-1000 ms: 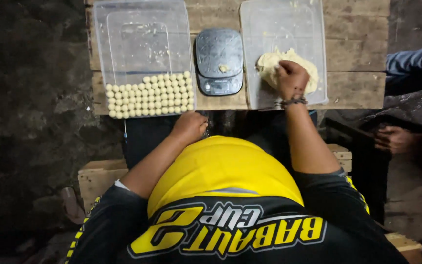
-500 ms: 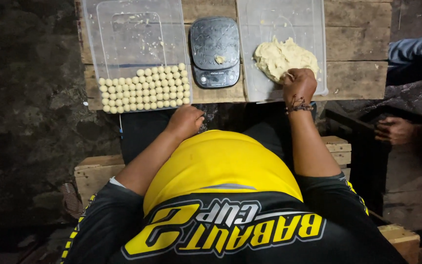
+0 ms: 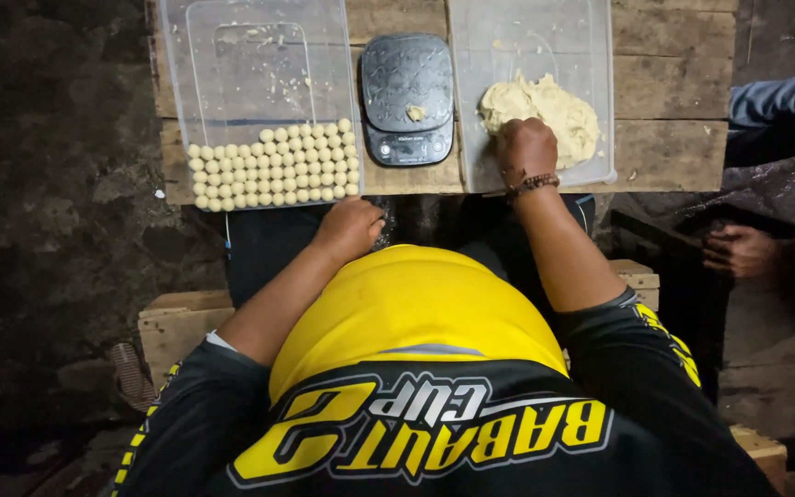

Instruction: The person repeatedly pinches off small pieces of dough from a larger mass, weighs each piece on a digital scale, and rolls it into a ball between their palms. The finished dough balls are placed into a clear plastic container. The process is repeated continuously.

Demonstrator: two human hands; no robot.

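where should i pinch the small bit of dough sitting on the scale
Take the small dough piece from straight above, fingers on its two sides. It sits alone on the flat top of the scale, so every side looks free. The right hand at the dough mass seems nearer.

right hand (image 3: 526,147): knuckles down on the dough lump (image 3: 545,109) in a clear tray (image 3: 600,55)
left hand (image 3: 351,225): curled below the table edge, grip hidden
scale (image 3: 407,97): between trays, tiny dough bit (image 3: 416,112) on top
dough balls (image 3: 273,166): lined up in rows in the left tray (image 3: 259,55)

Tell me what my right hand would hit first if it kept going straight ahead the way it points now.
The dough lump, I think: the right hand points away from you, its knuckles at the lump's near edge inside the clear tray.
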